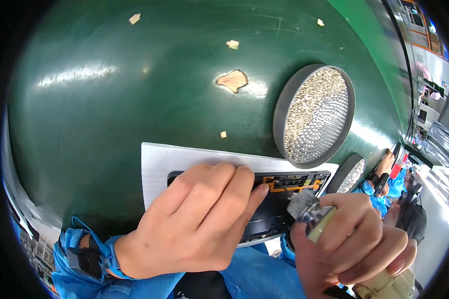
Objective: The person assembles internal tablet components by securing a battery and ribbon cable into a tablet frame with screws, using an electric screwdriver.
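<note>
A black phone-like device [269, 205] with its inside exposed lies on a white foam pad [157, 164]. An orange flex cable [307, 188] runs along its far edge. My left hand [194, 224] rests across the device and grips it, fingers curled, with the thumb tip beside the flex cable. In my right hand [356, 239] is an electric screwdriver [304, 205] with a knurled metal nose and pale body. Its thin bit points at the device's far edge near my left fingertips; whether it touches a screw cannot be made out.
A round grey tray [280, 117] of small screws stands just beyond the pad. To its right is a smaller round tray [338, 178]. Tan scraps [232, 80] lie on the green table [95, 119]. A co-worker's hand [385, 162] shows at the far right.
</note>
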